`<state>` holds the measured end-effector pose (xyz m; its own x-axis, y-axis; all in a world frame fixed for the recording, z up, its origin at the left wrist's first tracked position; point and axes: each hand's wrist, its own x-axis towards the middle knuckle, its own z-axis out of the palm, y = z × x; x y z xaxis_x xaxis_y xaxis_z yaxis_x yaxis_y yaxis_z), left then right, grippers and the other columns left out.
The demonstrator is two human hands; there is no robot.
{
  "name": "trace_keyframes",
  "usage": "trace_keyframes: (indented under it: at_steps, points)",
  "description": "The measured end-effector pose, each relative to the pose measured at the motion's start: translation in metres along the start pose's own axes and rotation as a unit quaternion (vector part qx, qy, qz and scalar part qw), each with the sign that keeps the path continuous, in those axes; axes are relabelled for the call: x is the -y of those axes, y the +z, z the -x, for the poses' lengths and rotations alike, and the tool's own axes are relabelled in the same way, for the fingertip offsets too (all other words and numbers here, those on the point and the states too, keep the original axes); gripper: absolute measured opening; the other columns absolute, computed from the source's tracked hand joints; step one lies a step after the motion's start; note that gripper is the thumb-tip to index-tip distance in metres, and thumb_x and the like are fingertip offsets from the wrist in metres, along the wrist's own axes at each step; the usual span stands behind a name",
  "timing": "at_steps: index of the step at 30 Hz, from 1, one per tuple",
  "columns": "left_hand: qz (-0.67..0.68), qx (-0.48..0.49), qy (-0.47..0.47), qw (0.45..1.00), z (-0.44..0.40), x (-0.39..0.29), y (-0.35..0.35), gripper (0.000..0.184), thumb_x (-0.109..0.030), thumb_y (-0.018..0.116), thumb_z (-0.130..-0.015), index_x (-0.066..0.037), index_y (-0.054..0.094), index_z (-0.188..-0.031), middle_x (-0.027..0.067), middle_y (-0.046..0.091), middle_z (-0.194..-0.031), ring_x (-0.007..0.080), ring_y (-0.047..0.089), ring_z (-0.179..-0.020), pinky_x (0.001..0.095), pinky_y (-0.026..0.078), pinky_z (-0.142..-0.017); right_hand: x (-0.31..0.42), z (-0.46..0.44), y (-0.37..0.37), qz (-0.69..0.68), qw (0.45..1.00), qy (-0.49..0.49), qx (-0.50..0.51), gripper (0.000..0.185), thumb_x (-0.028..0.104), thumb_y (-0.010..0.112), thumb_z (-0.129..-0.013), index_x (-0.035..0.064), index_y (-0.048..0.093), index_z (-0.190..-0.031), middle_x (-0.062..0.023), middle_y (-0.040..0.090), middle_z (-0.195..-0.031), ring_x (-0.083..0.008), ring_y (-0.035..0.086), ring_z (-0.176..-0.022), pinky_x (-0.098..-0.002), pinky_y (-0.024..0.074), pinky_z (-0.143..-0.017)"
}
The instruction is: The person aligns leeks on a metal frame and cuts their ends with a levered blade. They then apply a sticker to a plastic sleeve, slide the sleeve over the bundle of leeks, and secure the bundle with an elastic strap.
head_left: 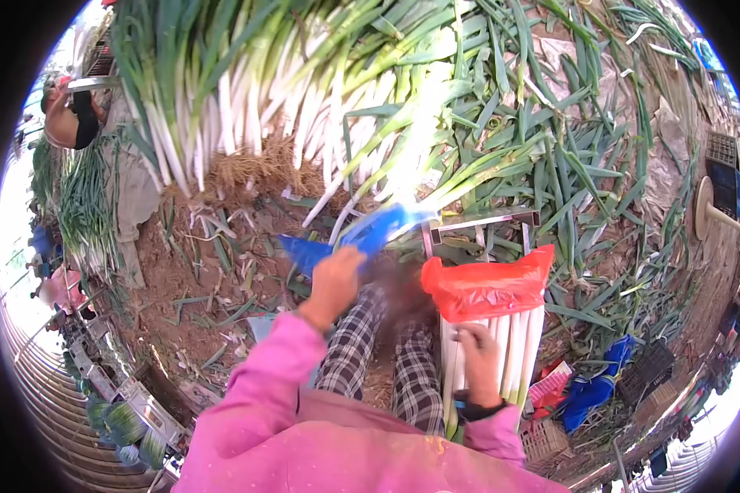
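Observation:
My left hand (337,283) is closed on a blue piece of plastic or cloth (378,234), smeared by motion and washed out by sunlight, above my knees. My right hand (478,353) has its fingers curled over a bundle of trimmed scallions (510,353), long and white, lying beside my right leg. Whether anything small is between those fingers I cannot make out. A red plastic bag (489,292) covers the far end of the bundle. Just beyond it stands a metal frame (485,220), with loose green leaves around it.
A big heap of scallions (247,90) with roots lies ahead. Cut leaves (567,156) cover the ground to the right. A blue bag (602,384) and a plastic crate (645,370) lie at lower right. Another person (70,115) is at far left, near a round stool (705,209) only across the floor.

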<state>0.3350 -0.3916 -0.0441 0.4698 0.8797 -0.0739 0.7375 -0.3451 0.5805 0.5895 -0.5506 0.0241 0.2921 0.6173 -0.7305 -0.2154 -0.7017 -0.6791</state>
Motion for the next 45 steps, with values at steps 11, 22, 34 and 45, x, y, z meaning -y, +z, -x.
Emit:
trace_keyframes:
  at_steps: [11,22,34,45]
  points:
    - [0.128,0.373,0.058,0.917,0.158,-0.182,-0.215,0.016,-0.011,0.063,-0.071,-0.008,0.064,-0.087,0.0065,0.062,-0.096,0.0275,0.063,-0.078,0.0381,0.051,-0.065,0.035,0.044,0.120,-0.089,0.978,0.078,0.172,0.027,0.009,0.052,-0.086,-0.0003,0.058,-0.111,-0.0072,0.062,-0.095,-0.0166,0.061,-0.086,-0.0291,0.0492,-0.074]
    - [0.346,0.080,-0.307,0.883,0.085,-0.177,-0.240,0.030,-0.020,0.065,-0.086,0.001,0.061,-0.108,0.0062,0.064,-0.087,0.0160,0.059,-0.081,0.0328,0.049,-0.071,0.131,0.182,0.097,0.210,0.875,-0.319,0.297,0.036,0.004,0.056,-0.081,0.0036,0.059,-0.116,-0.0175,0.061,-0.096,-0.0334,0.062,-0.083,-0.0345,0.0503,-0.078]
    - [0.013,0.161,0.060,0.985,0.112,-0.293,-0.341,0.024,-0.022,0.057,-0.080,-0.006,0.057,-0.098,0.0130,0.062,-0.072,0.0343,0.063,-0.064,0.0441,0.049,-0.054,0.313,0.227,0.108,-0.039,0.901,-0.023,0.432,0.039,0.021,0.056,-0.091,-0.0057,0.053,-0.120,-0.0114,0.063,-0.108,-0.0200,0.062,-0.096,-0.0298,0.0479,-0.088]
    - [0.085,0.311,0.017,0.946,0.113,-0.303,-0.379,0.035,-0.027,0.058,-0.084,-0.002,0.058,-0.109,0.0191,0.064,-0.098,0.0337,0.064,-0.088,0.0438,0.050,-0.072,0.396,0.288,0.108,-0.111,0.942,-0.060,0.311,0.023,0.004,0.058,-0.088,0.0023,0.056,-0.110,-0.0068,0.064,-0.083,-0.0049,0.045,-0.056,-0.0211,0.0427,-0.055]
